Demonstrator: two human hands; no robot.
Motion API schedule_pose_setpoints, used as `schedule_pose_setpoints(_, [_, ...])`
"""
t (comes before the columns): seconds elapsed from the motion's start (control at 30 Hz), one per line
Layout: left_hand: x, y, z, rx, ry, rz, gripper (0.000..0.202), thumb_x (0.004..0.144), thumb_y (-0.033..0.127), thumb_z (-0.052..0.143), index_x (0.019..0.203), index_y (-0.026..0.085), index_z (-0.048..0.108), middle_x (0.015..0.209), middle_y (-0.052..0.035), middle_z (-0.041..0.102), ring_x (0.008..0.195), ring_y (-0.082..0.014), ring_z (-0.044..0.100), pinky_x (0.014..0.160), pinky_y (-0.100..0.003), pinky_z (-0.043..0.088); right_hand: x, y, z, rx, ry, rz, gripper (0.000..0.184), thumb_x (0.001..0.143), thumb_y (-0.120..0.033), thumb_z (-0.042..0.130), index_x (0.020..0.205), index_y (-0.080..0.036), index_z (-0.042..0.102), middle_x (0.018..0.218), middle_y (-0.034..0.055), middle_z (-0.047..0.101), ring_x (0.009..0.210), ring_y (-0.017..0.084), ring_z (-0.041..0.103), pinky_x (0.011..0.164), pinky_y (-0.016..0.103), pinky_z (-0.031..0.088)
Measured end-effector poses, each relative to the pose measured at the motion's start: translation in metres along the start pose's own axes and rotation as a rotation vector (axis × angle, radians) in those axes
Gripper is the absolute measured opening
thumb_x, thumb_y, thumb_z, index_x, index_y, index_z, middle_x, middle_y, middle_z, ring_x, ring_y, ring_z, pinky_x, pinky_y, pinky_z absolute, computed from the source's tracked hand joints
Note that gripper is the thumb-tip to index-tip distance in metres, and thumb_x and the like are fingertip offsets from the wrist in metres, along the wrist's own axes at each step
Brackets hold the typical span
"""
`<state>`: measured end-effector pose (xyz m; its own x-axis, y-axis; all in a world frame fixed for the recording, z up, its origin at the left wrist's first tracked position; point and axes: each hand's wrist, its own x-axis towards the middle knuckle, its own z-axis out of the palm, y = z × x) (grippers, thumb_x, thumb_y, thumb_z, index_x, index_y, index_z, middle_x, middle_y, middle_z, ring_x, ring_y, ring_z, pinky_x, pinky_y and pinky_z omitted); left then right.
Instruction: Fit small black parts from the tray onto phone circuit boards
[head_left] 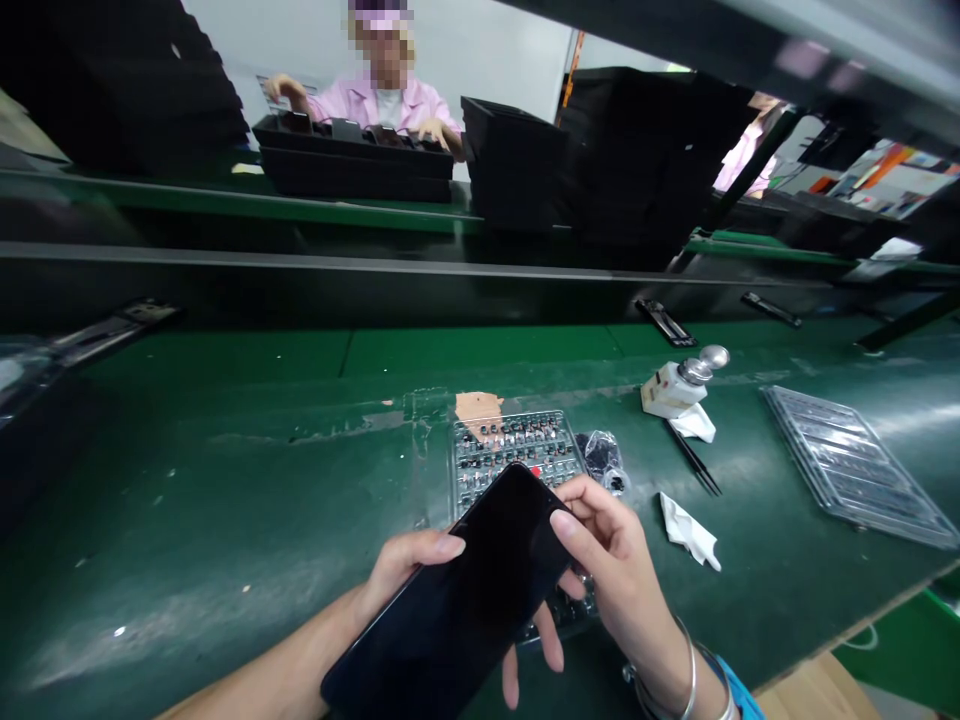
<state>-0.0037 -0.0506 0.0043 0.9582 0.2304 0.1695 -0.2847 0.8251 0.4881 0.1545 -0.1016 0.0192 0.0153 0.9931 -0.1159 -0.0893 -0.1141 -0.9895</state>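
at the near edge of the bench (225, 480) i saw both hands clamped on the dark phone (457, 610): left hand (405, 570) cradling it, right hand (611, 565) pinching its far corner, likely steadying it above the parts tray (502, 445). beyond lay tweezers (695, 462) and a dispenser bottle (681, 385).

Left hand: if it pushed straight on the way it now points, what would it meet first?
Probably the clear plastic tray of small dark parts just beyond the glossy black flat phone that the left hand grips with the right hand; its height above the tray is unclear.
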Motion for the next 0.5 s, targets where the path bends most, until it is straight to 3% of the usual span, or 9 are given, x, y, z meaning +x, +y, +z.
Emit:
schedule_pose_setpoints(0.13, [0.0008, -0.0037, -0.0027, 0.047, 0.049, -0.054, 0.060, 0.067, 0.044, 0.041, 0.110, 0.003, 0.052, 0.092, -0.0193, 0.061, 0.067, -0.0222, 0.059, 0.052, -0.026, 0.041, -0.0005, 0.0014, 0.0009, -0.100, 0.064, 0.032, 0.027, 0.083, -0.036, 0.053, 0.065, -0.018, 0.044, 0.052, -0.0078, 0.037, 0.035, 0.002, 0.033, 0.033, 0.015, 0.021])
schedule_pose_setpoints(0.23, [0.0002, -0.0065, -0.0059, 0.035, 0.066, -0.078, 0.063, 0.065, 0.046, 0.041, 0.113, 0.006, 0.051, 0.100, -0.0195, 0.059, 0.071, -0.0246, 0.060, 0.052, -0.028, 0.043, -0.0008, 0.0031, 0.0011, -0.165, 0.114, 0.021, 0.036, 0.085, -0.038, 0.048, 0.057, -0.019, 0.036, 0.048, -0.0080, 0.030, 0.037, 0.004, 0.031, 0.034, 0.017, 0.021])
schedule_pose_setpoints(0.5, [-0.0020, -0.0060, -0.0056, 0.044, 0.084, -0.119, 0.066, 0.062, 0.049, 0.043, 0.114, 0.009, 0.049, 0.114, -0.0204, 0.052, 0.089, -0.0334, 0.057, 0.059, -0.033, 0.044, -0.0005, 0.0048, -0.0003, -0.115, 0.136, 0.034, 0.039, 0.088, -0.039, 0.043, 0.055, -0.018, 0.036, 0.046, -0.0075, 0.031, 0.041, 0.005, 0.027, 0.040, 0.019, 0.022])
